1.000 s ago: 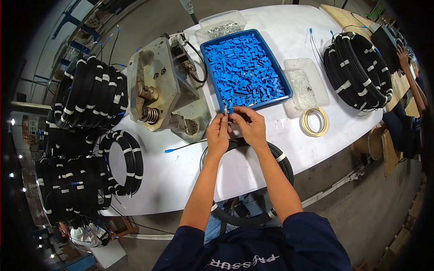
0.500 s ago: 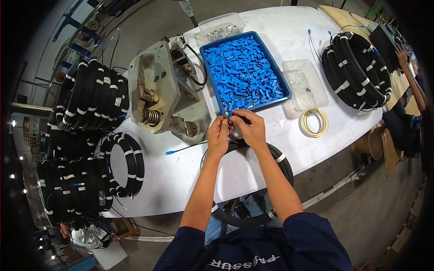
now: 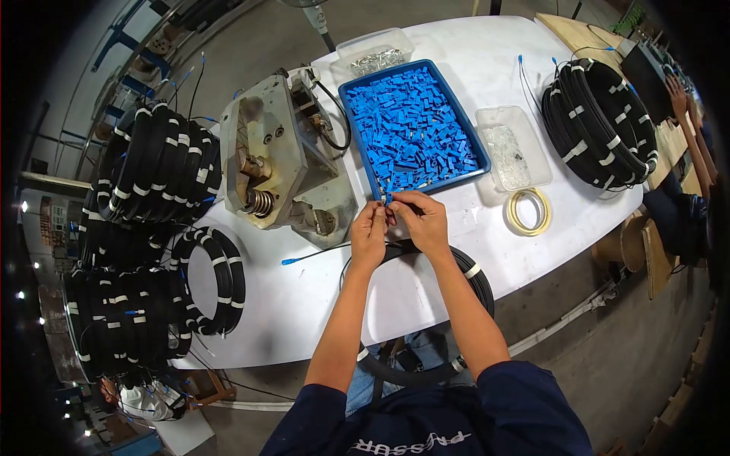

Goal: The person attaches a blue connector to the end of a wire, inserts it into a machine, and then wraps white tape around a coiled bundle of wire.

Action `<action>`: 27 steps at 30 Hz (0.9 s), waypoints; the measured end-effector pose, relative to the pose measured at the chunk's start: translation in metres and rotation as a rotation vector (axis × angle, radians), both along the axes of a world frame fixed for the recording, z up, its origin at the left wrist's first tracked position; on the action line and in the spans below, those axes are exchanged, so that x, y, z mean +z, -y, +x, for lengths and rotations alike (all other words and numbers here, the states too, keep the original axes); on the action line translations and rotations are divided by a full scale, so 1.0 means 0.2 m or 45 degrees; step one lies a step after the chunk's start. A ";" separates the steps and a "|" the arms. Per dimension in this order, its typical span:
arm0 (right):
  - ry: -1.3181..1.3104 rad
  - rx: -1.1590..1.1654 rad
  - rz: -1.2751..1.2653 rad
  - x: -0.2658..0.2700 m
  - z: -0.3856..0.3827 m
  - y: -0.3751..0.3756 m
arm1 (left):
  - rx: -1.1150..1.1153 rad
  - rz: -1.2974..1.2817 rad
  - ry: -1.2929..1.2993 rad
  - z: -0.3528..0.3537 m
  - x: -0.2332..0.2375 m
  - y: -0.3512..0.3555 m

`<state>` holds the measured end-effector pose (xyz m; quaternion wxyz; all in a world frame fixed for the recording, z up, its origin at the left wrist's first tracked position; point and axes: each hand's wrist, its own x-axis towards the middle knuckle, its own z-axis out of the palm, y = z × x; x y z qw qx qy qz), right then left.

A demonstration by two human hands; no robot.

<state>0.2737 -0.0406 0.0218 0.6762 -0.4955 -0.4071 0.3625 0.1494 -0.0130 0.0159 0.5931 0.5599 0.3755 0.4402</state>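
Observation:
My left hand (image 3: 369,234) and my right hand (image 3: 423,226) meet at the near edge of the blue tray (image 3: 456,178). Between their fingertips they pinch a small blue plastic connector (image 3: 388,198); its lower part is hidden by the fingers. Many loose blue connector pieces (image 3: 411,125) fill the tray just beyond. Under my forearms lies a coil of black cable (image 3: 477,283), bound with white tape and hanging over the table edge toward my lap. One cable end with a blue connector (image 3: 290,261) rests on the white table (image 3: 304,319), left of my hands.
A metal machine (image 3: 281,152) with a spring stands left of the tray. Taped black cable coils (image 3: 163,163) pile up at the left; another coil (image 3: 597,125) is at the right. Clear plastic boxes (image 3: 513,148) and a tape roll (image 3: 528,211) flank the tray. A person's arm (image 3: 688,129) shows far right.
Both hands still pinch the connector at the tray's edge, with slight finger movement. The whole view has shifted down a little.

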 end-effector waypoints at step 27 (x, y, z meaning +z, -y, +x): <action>-0.186 -0.012 0.144 -0.02 0.00 0.01 | 0.075 0.031 -0.117 0.02 -0.01 0.00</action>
